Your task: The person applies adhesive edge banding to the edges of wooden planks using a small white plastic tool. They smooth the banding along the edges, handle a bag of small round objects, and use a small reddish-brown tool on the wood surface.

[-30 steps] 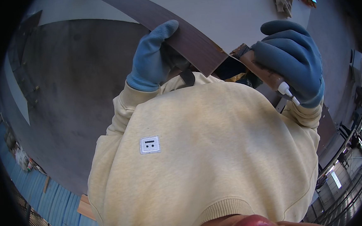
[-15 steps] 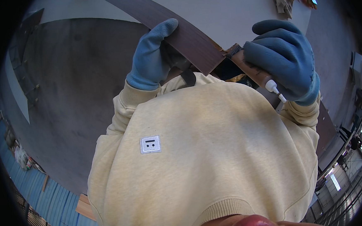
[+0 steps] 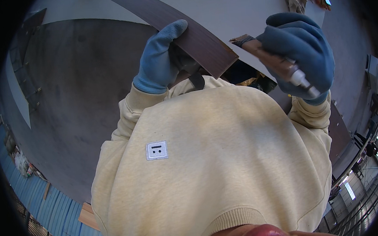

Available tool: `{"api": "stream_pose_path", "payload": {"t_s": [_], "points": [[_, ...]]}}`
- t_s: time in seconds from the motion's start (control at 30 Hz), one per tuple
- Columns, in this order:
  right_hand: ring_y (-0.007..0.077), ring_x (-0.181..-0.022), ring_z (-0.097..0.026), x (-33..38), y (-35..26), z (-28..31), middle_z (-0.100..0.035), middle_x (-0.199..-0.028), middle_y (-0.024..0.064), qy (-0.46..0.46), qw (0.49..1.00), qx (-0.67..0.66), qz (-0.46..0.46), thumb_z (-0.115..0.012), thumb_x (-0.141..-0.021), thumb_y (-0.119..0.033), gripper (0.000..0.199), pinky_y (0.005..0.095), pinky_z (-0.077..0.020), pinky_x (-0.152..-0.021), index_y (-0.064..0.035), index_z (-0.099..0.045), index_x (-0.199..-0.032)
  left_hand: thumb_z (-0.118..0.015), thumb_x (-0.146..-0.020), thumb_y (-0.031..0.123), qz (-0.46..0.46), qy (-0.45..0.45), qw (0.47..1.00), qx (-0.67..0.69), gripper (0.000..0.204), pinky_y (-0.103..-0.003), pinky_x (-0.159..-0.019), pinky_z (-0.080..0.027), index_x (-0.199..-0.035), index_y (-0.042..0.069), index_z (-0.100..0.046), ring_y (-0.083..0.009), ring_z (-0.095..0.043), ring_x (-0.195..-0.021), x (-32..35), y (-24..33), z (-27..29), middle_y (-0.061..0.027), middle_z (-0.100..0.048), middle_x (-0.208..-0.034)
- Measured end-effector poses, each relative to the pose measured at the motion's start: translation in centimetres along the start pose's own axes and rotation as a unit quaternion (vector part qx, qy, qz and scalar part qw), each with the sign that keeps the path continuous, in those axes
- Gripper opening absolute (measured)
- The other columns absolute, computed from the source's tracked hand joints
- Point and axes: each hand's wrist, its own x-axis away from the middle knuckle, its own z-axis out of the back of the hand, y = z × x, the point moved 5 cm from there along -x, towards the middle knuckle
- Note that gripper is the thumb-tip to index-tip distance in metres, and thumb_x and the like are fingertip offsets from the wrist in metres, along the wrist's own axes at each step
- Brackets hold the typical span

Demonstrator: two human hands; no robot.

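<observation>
A long dark brown wood-grain board (image 3: 202, 46) slants from the top of the view down to its square end in front of my chest. My blue-gloved left hand (image 3: 157, 59) grips the board near that end, thumb on the upper face and the other fingers hidden beneath. In my right hand (image 3: 308, 50), also gloved in blue, is a brown squeeze bottle (image 3: 276, 63) with a white nozzle. The bottle's other end looks dark and ragged and points to the board's corner, a small gap away. Motion slightly blurs the bottle and right hand.
A pale grey surface (image 3: 234, 11) extends behind the board. Crumpled cloths (image 3: 295, 1) and small items lie at the far right. Below the board's end, a dark opening (image 3: 242, 73) shows mixed scraps. A large dark grey surface (image 3: 83, 81) spreads at left.
My right hand has drawn back slightly to the right with the bottle, whose dark end has come off the board's edge. The left hand and board are nearly unmoved.
</observation>
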Motion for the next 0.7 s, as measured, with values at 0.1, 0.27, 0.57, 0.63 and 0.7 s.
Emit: {"api": "stream_pose_path", "payload": {"t_s": [0.1, 0.27, 0.57, 0.63, 0.7], "points": [[0.0226, -0.087, -0.077, 1.4, 2.5, -0.8, -0.077, -0.101, 0.0149, 0.104, 0.926, -0.319, -0.174, -0.066, -0.105, -0.014, 0.030, 0.0332, -0.0636, -0.076, 0.0026, -0.069, -0.129, -0.072, -0.104, 0.031, -0.010, 0.004, 1.000, -0.001, 0.032, -0.041, -0.099, -0.066, -0.126, 0.009, -0.070, -0.0247, -0.076, -0.113, 0.0, 0.3, 0.3, -0.0101, -0.076, -0.118], [0.0214, -0.088, -0.076, 3.2, 6.8, -5.6, -0.075, -0.108, 0.0127, 0.120, 0.779, -0.574, -0.223, -0.059, -0.111, -0.016, 0.031, 0.0315, -0.0655, -0.076, -0.0030, -0.066, -0.139, -0.073, -0.103, 0.032, -0.008, -0.020, 1.000, -0.009, 0.036, -0.041, -0.100, -0.065, -0.128, 0.007, -0.070, -0.0249, -0.075, -0.114, 0.0, 1.5, 0.5, -0.0123, -0.076, -0.120], [0.0090, -0.075, -0.063, 5.0, 10.0, -8.5, -0.069, -0.099, 0.0037, 0.054, 0.706, -0.674, -0.208, -0.053, -0.114, -0.018, 0.037, 0.0309, -0.0616, -0.081, -0.0061, -0.061, -0.148, -0.073, -0.102, 0.031, 0.012, 0.028, 1.000, -0.004, 0.037, -0.040, -0.103, -0.063, -0.128, 0.005, -0.069, -0.0250, -0.074, -0.115, -1.4, 1.3, -0.3, -0.0142, -0.076, -0.121], [0.0074, -0.071, -0.060, 5.0, 9.8, -8.3, -0.068, -0.095, 0.0018, 0.050, 0.786, -0.585, -0.194, -0.052, -0.115, -0.020, 0.036, 0.0303, -0.0595, -0.079, -0.0068, -0.062, -0.147, -0.073, -0.102, 0.031, 0.013, 0.031, 0.999, 0.005, 0.037, -0.040, -0.103, -0.063, -0.128, 0.005, -0.069, -0.0251, -0.074, -0.116, -1.5, 1.3, -0.5, -0.0145, -0.076, -0.121], [0.0076, -0.070, -0.059, 5.0, 10.0, -8.7, -0.068, -0.096, 0.0017, 0.040, 0.805, -0.559, -0.197, -0.050, -0.115, -0.021, 0.036, 0.0316, -0.0591, -0.080, -0.0066, -0.063, -0.146, -0.073, -0.102, 0.031, 0.011, 0.026, 1.000, 0.011, 0.038, -0.040, -0.103, -0.063, -0.128, 0.004, -0.069, -0.0252, -0.074, -0.116, -1.5, 1.2, -0.6, -0.0147, -0.076, -0.121]]}}
